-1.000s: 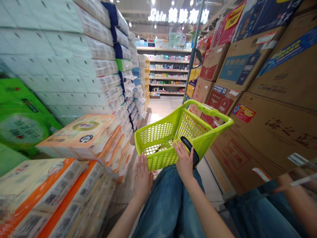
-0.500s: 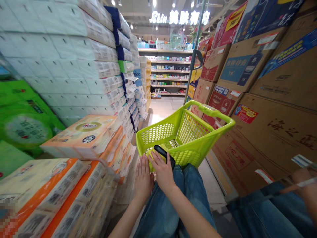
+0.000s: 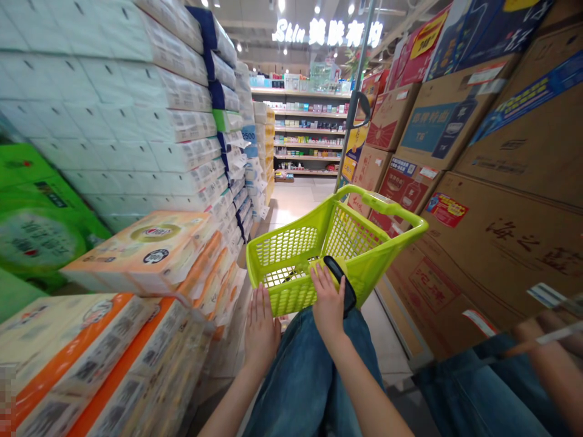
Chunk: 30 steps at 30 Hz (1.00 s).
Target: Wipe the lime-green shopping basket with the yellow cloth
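A yellow-green plastic shopping basket (image 3: 291, 300) with latticed walls stands tilted before my knees. At its near left corner my left hand (image 3: 262, 325) rests, fingers straight and close together against the outer wall. My right hand (image 3: 328, 297) is on the basket's near rim, holding a yellow pad-like piece with a curved black part (image 3: 342, 284). The fingers lie over the yellow and the thumb is at the black part. How the two parts join is hidden. Inside, the basket's floor shows through the near lattice.
Stacked tissue packs (image 3: 136, 243) rise on the left, with a green pack (image 3: 36, 224) beside them. Cardboard cartons (image 3: 496, 237) are piled on the right. A metal pole (image 3: 357, 91) stands behind the basket, and stocked shelves (image 3: 310, 127) lie beyond.
My right hand has slid to the right along the near rim with the yellow and black piece, away from my left hand. The left hand remains at the corner.
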Tool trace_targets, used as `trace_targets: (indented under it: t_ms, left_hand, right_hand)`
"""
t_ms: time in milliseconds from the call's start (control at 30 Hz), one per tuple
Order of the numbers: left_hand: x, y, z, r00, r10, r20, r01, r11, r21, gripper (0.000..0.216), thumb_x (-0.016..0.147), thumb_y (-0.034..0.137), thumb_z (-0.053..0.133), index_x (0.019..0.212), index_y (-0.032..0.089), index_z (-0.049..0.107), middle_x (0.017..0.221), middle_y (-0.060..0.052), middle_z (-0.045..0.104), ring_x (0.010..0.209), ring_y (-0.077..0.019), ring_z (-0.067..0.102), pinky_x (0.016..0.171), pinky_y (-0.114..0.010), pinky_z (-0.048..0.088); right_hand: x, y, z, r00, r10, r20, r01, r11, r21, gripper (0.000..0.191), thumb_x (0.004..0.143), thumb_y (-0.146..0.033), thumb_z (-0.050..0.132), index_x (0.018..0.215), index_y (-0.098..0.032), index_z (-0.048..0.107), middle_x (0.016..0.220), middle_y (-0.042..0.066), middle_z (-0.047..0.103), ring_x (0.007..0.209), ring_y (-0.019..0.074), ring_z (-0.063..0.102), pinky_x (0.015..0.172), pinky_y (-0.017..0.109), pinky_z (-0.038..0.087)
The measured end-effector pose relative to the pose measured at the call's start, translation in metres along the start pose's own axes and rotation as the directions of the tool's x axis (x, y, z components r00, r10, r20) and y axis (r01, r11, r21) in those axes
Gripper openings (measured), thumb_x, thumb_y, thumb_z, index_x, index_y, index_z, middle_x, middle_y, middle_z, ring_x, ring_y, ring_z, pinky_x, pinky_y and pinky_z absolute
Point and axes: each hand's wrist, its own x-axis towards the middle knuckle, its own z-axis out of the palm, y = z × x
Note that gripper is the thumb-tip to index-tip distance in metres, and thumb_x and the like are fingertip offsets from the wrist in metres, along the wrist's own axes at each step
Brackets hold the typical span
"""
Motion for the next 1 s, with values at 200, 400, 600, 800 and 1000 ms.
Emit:
trace_targets:
  t_ms: [200,400,600,800,1000]
  left_hand:
    - [-0.001,-0.001,0.004,1.000,-0.001,-0.032,0.003,0.998,0.063,0.082,0.090,0.012,0.042,0.156,0.013,-0.005,0.160,-0.020,0.028,0.150,-0.0289,0.021,0.117,-0.049,0.033]
    - [-0.001,-0.001,-0.001,1.000,0.025,-0.011,-0.024,0.998,0.053,0.084,0.089,0.015,0.047,0.156,0.010,-0.003,0.160,-0.021,0.027,0.150,-0.0295,0.020,0.118,-0.049,0.032]
    - [0.000,-0.001,-0.003,1.000,0.019,-0.001,-0.019,1.000,0.010,0.084,0.088,0.013,0.049,0.157,0.010,0.000,0.161,-0.019,0.025,0.150,-0.0299,0.023,0.118,-0.049,0.033]
    - [0.001,0.001,0.000,1.000,-0.011,-0.013,0.010,1.000,-0.024,0.086,0.087,0.014,0.050,0.157,0.011,0.000,0.162,-0.019,0.023,0.150,-0.0311,0.021,0.118,-0.051,0.032]
    - [0.000,0.003,0.003,0.999,-0.007,-0.031,0.008,1.000,0.027,0.083,0.089,0.014,0.045,0.157,0.011,-0.004,0.161,-0.020,0.026,0.150,-0.0302,0.022,0.118,-0.049,0.033]
  right_hand:
    - [-0.021,-0.071,0.028,0.977,-0.197,0.083,0.180,0.966,0.185,0.057,0.094,-0.010,0.039,0.148,-0.028,0.041,0.155,0.003,0.042,0.148,0.0132,0.028,0.122,0.048,-0.007]
    - [-0.017,-0.059,0.016,0.935,-0.328,0.135,0.296,0.931,0.212,0.060,0.093,-0.010,0.042,0.148,-0.032,0.040,0.154,0.003,0.043,0.146,0.0137,0.031,0.121,0.050,-0.012]
    - [0.003,0.012,-0.014,0.984,-0.162,0.079,0.161,0.987,0.022,0.081,0.076,0.004,0.039,0.148,-0.033,0.040,0.154,0.003,0.044,0.144,0.0163,0.035,0.120,0.055,-0.007]
    - [0.008,0.022,-0.014,1.000,0.012,0.012,-0.012,0.999,-0.041,0.082,0.073,0.005,0.036,0.147,-0.031,0.043,0.154,0.001,0.044,0.145,0.0167,0.034,0.121,0.055,-0.004]
    - [-0.016,-0.055,0.021,0.987,-0.146,0.072,0.133,0.978,0.158,0.065,0.088,-0.005,0.039,0.149,-0.027,0.041,0.153,0.006,0.045,0.146,0.0166,0.032,0.122,0.051,-0.004]
